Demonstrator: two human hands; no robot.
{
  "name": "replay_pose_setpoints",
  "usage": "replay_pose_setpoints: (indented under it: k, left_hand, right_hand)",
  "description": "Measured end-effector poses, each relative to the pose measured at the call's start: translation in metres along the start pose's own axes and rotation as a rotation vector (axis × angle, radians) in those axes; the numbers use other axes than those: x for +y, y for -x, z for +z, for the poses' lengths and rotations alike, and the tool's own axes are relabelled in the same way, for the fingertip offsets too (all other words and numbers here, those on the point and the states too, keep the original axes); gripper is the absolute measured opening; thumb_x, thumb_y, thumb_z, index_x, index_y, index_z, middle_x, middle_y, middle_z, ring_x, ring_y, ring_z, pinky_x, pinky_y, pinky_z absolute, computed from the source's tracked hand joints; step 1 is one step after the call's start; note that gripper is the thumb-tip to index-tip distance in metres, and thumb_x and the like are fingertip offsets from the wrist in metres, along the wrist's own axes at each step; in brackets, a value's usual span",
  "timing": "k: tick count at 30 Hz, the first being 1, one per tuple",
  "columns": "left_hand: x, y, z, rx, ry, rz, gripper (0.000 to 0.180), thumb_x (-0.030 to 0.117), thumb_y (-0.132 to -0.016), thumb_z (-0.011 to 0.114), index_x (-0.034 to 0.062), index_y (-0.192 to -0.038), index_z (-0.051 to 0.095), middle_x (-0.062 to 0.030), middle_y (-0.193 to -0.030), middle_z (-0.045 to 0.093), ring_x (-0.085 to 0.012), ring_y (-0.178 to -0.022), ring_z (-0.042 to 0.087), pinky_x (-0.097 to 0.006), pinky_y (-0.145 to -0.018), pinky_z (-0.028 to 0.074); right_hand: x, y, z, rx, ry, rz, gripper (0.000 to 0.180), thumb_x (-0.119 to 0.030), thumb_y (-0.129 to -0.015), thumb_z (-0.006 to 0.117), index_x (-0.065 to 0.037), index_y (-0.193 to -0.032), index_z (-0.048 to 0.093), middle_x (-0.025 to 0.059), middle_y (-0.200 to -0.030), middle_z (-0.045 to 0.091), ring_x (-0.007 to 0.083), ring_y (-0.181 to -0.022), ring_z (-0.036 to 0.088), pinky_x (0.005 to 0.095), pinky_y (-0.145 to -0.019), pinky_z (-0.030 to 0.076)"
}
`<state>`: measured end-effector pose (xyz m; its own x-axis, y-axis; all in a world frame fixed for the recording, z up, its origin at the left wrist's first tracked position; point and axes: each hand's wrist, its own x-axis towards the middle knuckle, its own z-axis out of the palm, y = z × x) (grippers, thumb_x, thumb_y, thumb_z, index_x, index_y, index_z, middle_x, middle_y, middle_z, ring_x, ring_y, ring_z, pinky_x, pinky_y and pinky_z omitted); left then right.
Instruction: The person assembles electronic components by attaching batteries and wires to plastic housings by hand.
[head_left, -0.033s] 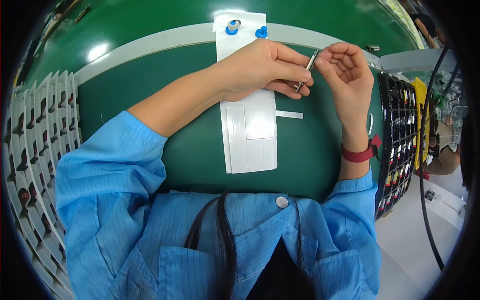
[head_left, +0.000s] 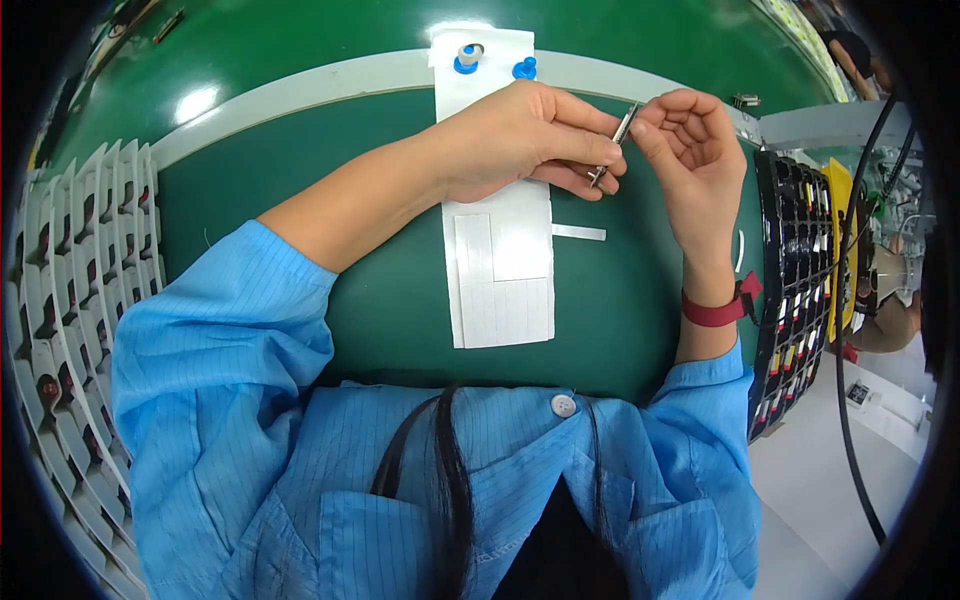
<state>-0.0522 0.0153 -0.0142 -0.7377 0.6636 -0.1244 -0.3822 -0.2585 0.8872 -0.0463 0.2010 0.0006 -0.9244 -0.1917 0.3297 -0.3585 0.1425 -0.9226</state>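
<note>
My left hand [head_left: 525, 140] pinches a small, thin metal-edged part [head_left: 615, 140] between thumb and fingers, above the far half of the green mat. The part is tilted, its upper end pointing away to the right. My right hand [head_left: 695, 145] has thumb and forefinger closed together at that upper end, the other fingers curled; whatever lies between the tips is too small to make out. Below the left hand, a long white sheet [head_left: 520, 315] with pale strips stuck on it lies on the mat [head_left: 390, 310]. A short white strip [head_left: 580, 232] sticks out from its right side.
Two blue-based knobs, one pale-topped [head_left: 466, 60] and one all blue [head_left: 524, 68], stand on the sheet's far end. White slotted trays [head_left: 95, 230] stand left. At right are a black gridded tray [head_left: 795, 260] of small parts, a yellow piece [head_left: 842, 220] and a black cable [head_left: 848, 380].
</note>
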Motion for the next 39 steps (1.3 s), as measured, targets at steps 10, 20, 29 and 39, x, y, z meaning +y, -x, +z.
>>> replay_pose_setpoints:
  k: [10,20,29,39]
  left_hand:
    - [0.000,0.002,-0.007,-0.041,0.047,-0.076,0.029,0.013,-0.083,0.057,-0.0026,-0.107,0.056,-0.0127,-0.091,0.062,-0.0180,-0.080,0.063,-0.027,-0.073,0.053]
    - [0.001,0.000,-0.009,-0.020,0.058,-0.049,0.031,0.016,-0.084,0.056,-0.0037,-0.109,0.054,-0.0133,-0.091,0.062,-0.0178,-0.080,0.063,-0.025,-0.071,0.053]
    - [0.003,0.002,-0.012,-0.071,0.056,-0.077,0.030,0.019,-0.086,0.053,-0.0041,-0.104,0.056,-0.0117,-0.089,0.062,-0.0146,-0.075,0.062,-0.022,-0.067,0.053]
    - [-0.001,-0.002,-0.012,-0.064,-0.084,-0.051,0.029,0.021,-0.085,0.056,-0.0037,-0.101,0.058,-0.0118,-0.089,0.062,-0.0136,-0.074,0.062,-0.021,-0.066,0.053]
  right_hand:
    - [-0.001,-0.001,0.002,-0.042,0.031,0.006,0.023,0.007,-0.075,0.061,0.003,-0.093,0.046,0.0089,-0.086,0.057,0.0122,-0.076,0.057,0.0221,-0.071,0.047]
    - [0.003,0.000,0.009,0.060,0.425,-0.315,0.020,0.003,-0.073,0.064,0.000,-0.088,0.050,0.0061,-0.078,0.059,0.0114,-0.069,0.059,0.0225,-0.064,0.049]
    - [0.004,0.001,0.001,-0.016,0.419,-0.340,0.020,0.003,-0.075,0.062,0.000,-0.091,0.051,0.0068,-0.080,0.060,0.0120,-0.073,0.060,0.0225,-0.068,0.049]
    - [0.004,-0.002,0.000,-0.093,0.234,-0.084,0.019,0.005,-0.078,0.057,0.001,-0.094,0.048,0.0067,-0.083,0.056,0.0130,-0.075,0.057,0.0246,-0.068,0.047]
